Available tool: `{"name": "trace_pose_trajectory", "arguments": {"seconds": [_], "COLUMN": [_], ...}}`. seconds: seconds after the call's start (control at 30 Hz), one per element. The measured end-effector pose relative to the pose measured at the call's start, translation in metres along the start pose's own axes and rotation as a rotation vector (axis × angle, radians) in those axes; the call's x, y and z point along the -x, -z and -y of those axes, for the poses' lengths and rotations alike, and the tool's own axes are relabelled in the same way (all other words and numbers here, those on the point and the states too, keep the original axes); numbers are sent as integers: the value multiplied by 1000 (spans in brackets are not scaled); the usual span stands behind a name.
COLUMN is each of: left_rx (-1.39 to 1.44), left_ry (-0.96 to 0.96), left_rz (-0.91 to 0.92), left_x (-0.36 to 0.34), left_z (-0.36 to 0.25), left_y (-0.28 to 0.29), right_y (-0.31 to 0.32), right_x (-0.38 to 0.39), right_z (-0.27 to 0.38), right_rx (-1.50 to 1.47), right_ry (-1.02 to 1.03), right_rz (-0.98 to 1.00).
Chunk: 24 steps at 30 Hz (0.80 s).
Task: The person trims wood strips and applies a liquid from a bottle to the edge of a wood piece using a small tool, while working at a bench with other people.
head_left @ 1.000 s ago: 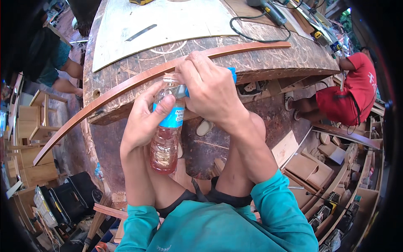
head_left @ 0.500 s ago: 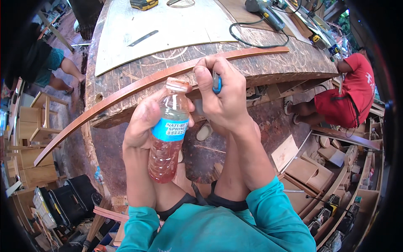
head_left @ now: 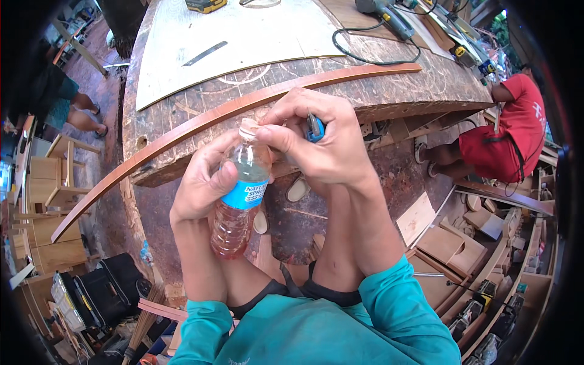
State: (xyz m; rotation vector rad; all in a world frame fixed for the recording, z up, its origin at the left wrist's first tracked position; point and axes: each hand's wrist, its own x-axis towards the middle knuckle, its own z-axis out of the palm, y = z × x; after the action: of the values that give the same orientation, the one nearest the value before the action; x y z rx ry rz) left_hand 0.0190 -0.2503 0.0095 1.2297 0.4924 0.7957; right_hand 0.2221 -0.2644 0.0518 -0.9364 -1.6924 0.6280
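My left hand (head_left: 204, 185) grips a clear plastic bottle (head_left: 240, 198) with a blue label, half full of an orange-pink liquid, held upright in front of my knees. My right hand (head_left: 319, 143) holds the blue bottle cap (head_left: 314, 129) tucked against the palm. Its thumb and forefinger pinch a small pale piece at the bottle's open mouth (head_left: 248, 129). Both hands hover just in front of the workbench edge.
A worn wooden workbench (head_left: 395, 91) carries a long curved reddish wood strip (head_left: 201, 121), a pale board (head_left: 243, 42), a metal ruler (head_left: 204, 53) and a corded power tool (head_left: 383, 12). A person in red (head_left: 508, 137) crouches at right. Wooden furniture parts lie around the floor.
The blue cap came off the bottle and now sits in my right hand. My right fingers have moved back onto the open mouth. The bottle stayed upright in my left hand.
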Motion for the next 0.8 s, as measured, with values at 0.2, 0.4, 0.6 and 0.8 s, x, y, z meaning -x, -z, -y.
{"name": "trace_pose_trajectory", "arguments": {"seconds": [0.2,0.4,0.6,0.8], "left_rx": [152,294,187,-223], "left_ry": [-47,-67,-50,-112], "left_rz": [78,146,117,164], "left_x": [3,-2,5,0], "left_z": [-1,-1,-5,-10], "left_y": [5,6,17,12], "right_y": [4,6,-13,11], "right_x": [2,2,-10,-1], "right_z": [-23,-12,1,7], "right_rx": [254,-29,-3,146], "right_ry": [41,2,148,99], "right_rz": [69,-50,-26,100]}}
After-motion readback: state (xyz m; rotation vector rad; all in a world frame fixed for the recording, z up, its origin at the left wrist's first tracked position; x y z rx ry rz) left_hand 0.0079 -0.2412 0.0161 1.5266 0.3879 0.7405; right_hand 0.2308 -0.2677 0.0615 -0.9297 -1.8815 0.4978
